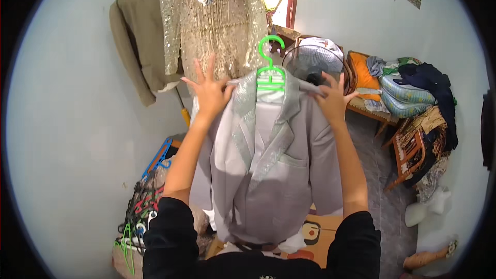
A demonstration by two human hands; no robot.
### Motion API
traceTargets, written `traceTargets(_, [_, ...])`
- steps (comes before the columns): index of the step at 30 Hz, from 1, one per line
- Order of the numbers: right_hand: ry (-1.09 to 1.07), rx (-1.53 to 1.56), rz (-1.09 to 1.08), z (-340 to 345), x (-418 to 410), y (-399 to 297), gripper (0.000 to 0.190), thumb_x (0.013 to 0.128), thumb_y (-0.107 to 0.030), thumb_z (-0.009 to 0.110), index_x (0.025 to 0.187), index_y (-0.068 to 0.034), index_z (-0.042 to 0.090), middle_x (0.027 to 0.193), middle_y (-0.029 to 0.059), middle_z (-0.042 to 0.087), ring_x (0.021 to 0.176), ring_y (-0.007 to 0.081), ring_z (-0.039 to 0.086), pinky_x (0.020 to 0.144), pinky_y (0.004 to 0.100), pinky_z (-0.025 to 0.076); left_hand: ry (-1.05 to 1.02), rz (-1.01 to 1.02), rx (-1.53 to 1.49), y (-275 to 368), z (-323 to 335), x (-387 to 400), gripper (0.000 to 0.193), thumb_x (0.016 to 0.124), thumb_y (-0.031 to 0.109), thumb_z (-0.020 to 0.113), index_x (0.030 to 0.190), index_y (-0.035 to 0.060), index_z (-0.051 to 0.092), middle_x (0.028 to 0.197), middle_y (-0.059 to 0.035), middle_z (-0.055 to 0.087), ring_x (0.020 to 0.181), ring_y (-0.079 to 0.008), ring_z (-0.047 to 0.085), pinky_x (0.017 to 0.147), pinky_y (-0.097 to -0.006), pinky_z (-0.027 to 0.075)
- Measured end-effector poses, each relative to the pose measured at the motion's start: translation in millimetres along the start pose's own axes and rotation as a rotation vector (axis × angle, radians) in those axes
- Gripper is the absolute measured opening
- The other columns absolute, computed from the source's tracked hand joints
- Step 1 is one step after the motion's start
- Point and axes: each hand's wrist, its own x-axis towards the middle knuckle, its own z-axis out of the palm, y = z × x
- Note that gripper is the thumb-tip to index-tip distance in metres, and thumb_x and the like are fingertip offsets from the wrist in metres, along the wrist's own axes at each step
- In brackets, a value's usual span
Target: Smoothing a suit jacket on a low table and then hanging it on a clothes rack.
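A light grey suit jacket (267, 170) with shiny silver lapels hangs upright in front of me. Its shoulders sit on a bright green plastic hanger (270, 79), whose hook rises above the collar. My left hand (211, 93) pinches the cloth at the left shoulder between thumb and forefinger, the other fingers spread. At the right shoulder my right hand (334, 102) pinches the fabric the same way. Both jacket sleeves dangle at the sides, partly behind my forearms.
Behind the jacket stand a beaded, sequined gown (217, 27) and a brown blazer (141, 35) on a mannequin. An electric fan (314, 62) and a cushioned chair heaped with clothes (410, 89) are at right. Several hangers (145, 201) lie piled lower left, a cardboard box (321, 236) below.
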Motion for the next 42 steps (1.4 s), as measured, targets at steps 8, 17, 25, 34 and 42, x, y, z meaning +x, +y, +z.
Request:
traceTargets(8, [-0.241, -0.177, 0.243, 140.1, -24.8, 53.3, 0.021, 0.072, -0.033, 0.069, 0.087, -0.020, 0.065, 0.130, -0.0041, 0.043, 0.132, 0.0384, 0.018, 0.085, 0.0788, -0.001, -0.232, -0.011, 0.083, -30.2, 151.6, -46.9, 0.020, 0.066, 0.035, 0.069, 0.078, 0.0188, 0.067, 0.148, -0.0053, 0.016, 0.135, -0.0354, 0.010, 0.086, -0.0783, -0.001])
traceTargets(17, [-0.596, -0.164, 0.314, 206.1, -36.5, 78.8, 0.026, 0.072, -0.037, 0.065, 0.091, -0.019, 0.064, 0.135, 0.0022, 0.037, 0.132, 0.0404, 0.014, 0.085, 0.0794, 0.002, -0.403, 0.078, 0.142, -32.1, 176.1, -67.0, 0.016, 0.069, 0.028, 0.067, 0.075, 0.0137, 0.063, 0.147, -0.0074, 0.016, 0.135, -0.0281, 0.018, 0.088, -0.0772, 0.001])
traceTargets(25, [-0.435, -0.215, 0.276, 223.9, -29.1, 86.7, 0.022, 0.067, -0.031, 0.064, 0.085, -0.018, 0.067, 0.132, -0.0013, 0.040, 0.133, 0.0380, 0.013, 0.085, 0.0792, 0.000, -0.026, 0.359, 0.370, -44.1, 230.2, -66.0, 0.016, 0.082, 0.024, 0.049, 0.094, 0.0246, 0.059, 0.145, 0.0048, 0.024, 0.136, -0.0203, 0.016, 0.090, -0.0744, -0.011])
traceTargets(34, [-0.307, -0.175, 0.295, 250.2, 2.7, 90.8, 0.019, 0.064, -0.028, 0.065, 0.075, -0.013, 0.070, 0.124, -0.0025, 0.049, 0.131, 0.0346, 0.020, 0.088, 0.0767, -0.004, -0.139, 0.457, 0.583, -54.0, 255.8, -49.0, 0.045, 0.084, 0.021, 0.045, 0.127, 0.0318, 0.040, 0.143, 0.0075, 0.026, 0.133, -0.0134, 0.022, 0.091, -0.0750, -0.008])
traceTargets(42, [-0.374, -0.183, 0.371, 294.4, 2.5, 103.7, 0.021, 0.064, -0.030, 0.064, 0.076, -0.015, 0.071, 0.124, -0.0047, 0.049, 0.131, 0.0339, 0.020, 0.088, 0.0773, -0.005, -0.235, 0.228, 0.348, -16.9, 195.7, -26.2, 0.045, 0.076, 0.018, 0.059, 0.119, 0.0265, 0.050, 0.143, -0.0062, 0.027, 0.127, -0.0291, 0.031, 0.089, -0.0741, -0.011])
